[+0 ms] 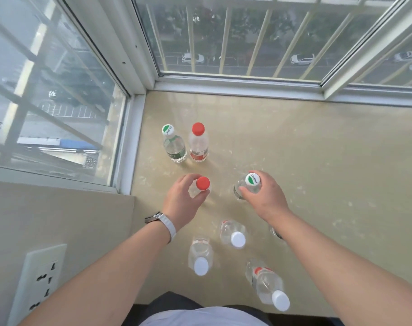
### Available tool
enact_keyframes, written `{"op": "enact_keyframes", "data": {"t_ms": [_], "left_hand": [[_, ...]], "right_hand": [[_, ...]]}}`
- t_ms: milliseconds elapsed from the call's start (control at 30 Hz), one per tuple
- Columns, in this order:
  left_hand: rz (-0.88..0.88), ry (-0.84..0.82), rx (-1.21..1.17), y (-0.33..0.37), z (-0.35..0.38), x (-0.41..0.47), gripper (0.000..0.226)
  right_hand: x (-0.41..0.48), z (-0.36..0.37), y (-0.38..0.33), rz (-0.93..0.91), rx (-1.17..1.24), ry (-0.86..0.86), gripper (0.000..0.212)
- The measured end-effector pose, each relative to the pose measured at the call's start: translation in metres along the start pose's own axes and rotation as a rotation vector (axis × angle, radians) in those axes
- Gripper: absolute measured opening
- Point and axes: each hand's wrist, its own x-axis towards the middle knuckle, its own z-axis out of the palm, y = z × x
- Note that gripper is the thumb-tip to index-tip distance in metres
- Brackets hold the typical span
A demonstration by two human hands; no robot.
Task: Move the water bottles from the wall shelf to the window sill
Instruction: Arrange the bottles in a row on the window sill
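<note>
Your left hand [184, 196] grip closed round a red-capped bottle [201, 184], your right hand [266, 196] grip round a green-capped bottle [249, 184], both upright on the sill [317, 161], five more bottles standing nearby

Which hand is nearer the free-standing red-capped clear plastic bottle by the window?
Left. The left hand, holding another red-capped bottle, sits just below the free-standing red-capped clear plastic bottle. The right hand, holding a green-and-white-capped bottle, is farther, down to its right.

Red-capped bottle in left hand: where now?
Head view: red-capped bottle in the left hand, upright over the sill, left of the right hand's green-capped bottle.
</note>
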Motion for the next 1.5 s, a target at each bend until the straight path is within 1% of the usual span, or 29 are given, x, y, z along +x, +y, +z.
{"op": "enact_keyframes", "data": {"t_ms": [100,367,533,867,967,1067,1100,1200,1267,1333,1400,1500], "left_hand": [[0.038,0.006,0.008,0.009,0.004,0.013,0.034],[0.123,0.050,-0.065,0.039,0.020,0.057,0.032],[0.186,0.078,-0.080,0.058,0.036,0.085,0.032],[0.172,0.069,-0.077,0.066,0.044,0.115,0.031],[0.157,0.072,-0.077,0.066,0.046,0.116,0.036],[0.134,0.045,-0.060,0.069,0.044,0.115,0.049],[0.137,0.037,-0.050,0.070,0.043,0.114,0.053],[0.167,0.043,-0.045,0.074,0.035,0.103,0.059],[0.209,0.067,-0.022,0.076,0.029,0.090,0.056],[0.269,0.071,0.011,0.073,0.022,0.072,0.049],[0.321,0.021,0.066,0.067,0.017,0.052,0.043],[0.415,-0.084,0.216,0.061,0.013,0.018,0.038]], "right_hand": [[0.012,-0.003,-0.001,-0.014,0.049,0.029,0.028],[0.056,-0.014,-0.018,-0.129,0.066,0.118,0.033],[0.086,-0.023,-0.017,-0.138,0.013,0.134,0.035],[0.110,-0.025,-0.004,-0.098,0.020,0.126,0.032],[0.111,-0.026,-0.003,-0.105,0.029,0.120,0.032],[0.110,-0.028,0.000,-0.078,0.058,0.102,0.034],[0.110,-0.029,0.002,-0.061,0.068,0.087,0.037],[0.106,-0.034,0.005,-0.003,0.079,0.024,0.062],[0.102,-0.040,0.006,-0.007,0.052,0.002,0.069],[0.092,-0.049,0.006,-0.017,-0.006,-0.002,0.070],[0.076,-0.059,0.007,-0.033,-0.091,-0.015,0.067],[0.043,-0.077,0.014,-0.088,-0.252,-0.052,0.060]]}}
